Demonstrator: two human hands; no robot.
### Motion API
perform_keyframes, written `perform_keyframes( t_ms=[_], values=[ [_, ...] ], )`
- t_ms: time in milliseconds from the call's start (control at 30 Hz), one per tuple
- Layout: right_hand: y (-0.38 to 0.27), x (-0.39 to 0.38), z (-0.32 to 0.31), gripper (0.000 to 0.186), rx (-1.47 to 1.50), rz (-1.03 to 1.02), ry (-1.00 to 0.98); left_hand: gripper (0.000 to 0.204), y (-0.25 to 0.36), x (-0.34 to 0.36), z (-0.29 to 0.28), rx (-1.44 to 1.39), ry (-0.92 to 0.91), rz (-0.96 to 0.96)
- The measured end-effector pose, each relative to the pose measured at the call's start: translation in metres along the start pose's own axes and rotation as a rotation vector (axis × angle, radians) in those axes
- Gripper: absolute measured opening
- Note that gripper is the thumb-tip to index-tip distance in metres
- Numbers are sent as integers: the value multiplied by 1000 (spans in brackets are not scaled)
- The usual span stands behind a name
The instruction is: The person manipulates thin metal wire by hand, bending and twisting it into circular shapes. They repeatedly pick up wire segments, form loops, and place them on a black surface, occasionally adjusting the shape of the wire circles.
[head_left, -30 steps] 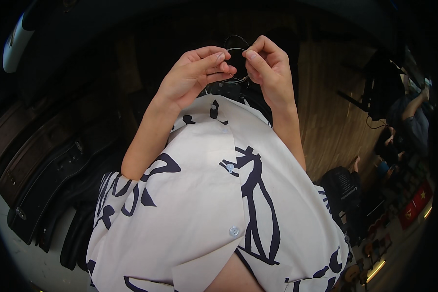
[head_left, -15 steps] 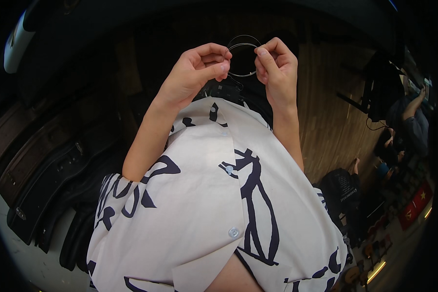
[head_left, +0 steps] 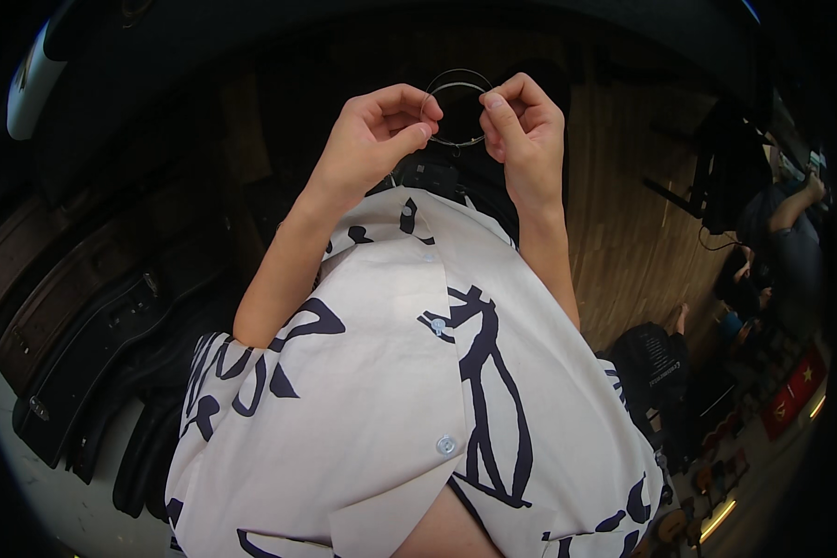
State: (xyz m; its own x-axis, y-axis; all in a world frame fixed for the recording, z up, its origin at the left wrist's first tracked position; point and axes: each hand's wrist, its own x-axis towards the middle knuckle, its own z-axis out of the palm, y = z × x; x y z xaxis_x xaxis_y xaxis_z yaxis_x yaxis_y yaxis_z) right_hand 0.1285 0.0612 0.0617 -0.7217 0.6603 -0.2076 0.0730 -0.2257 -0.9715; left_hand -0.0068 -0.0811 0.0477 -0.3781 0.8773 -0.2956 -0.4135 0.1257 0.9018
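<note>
My left hand (head_left: 372, 144) curls around the left side of a thin coiled wire (head_left: 458, 84), with fingertips and thumb pinched on it. My right hand (head_left: 525, 139) grips the coil's right side between thumb and bent fingers. The loops are held upright in a rough ring above my lap, with a small loose end hanging at the bottom. Just below the coil is a dark object (head_left: 426, 177) that I cannot make out, partly hidden by my white, black-printed shirt (head_left: 391, 353).
Several dark instrument cases (head_left: 84, 344) lie at the left. A wooden floor (head_left: 632, 232) spreads to the right, where people (head_left: 790, 223) in dark clothes sit beside black objects. Farther along are a red flag (head_left: 790, 395) and some small instruments (head_left: 702, 479).
My hands moved slightly apart, widening the gap between them, then shifted a little left with the coil. The loops now show as a clearer ring.
</note>
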Motion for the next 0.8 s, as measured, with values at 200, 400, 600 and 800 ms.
perform_keyframes(
  t_ms=[200,400,600,800],
  values=[
    [-2,0,3,16,-20,22,11,16,-7,-1,-1,75,63,20],
    [0,2,8,15,-77,0,3,21,-6,-1,-9,95,86,-55],
    [2,6,15,14,-146,-59,-13,21,-7,-8,-29,123,20,-108],
    [0,10,22,10,130,100,-70,17,-6,-13,-39,-33,54,4]
  ],
)
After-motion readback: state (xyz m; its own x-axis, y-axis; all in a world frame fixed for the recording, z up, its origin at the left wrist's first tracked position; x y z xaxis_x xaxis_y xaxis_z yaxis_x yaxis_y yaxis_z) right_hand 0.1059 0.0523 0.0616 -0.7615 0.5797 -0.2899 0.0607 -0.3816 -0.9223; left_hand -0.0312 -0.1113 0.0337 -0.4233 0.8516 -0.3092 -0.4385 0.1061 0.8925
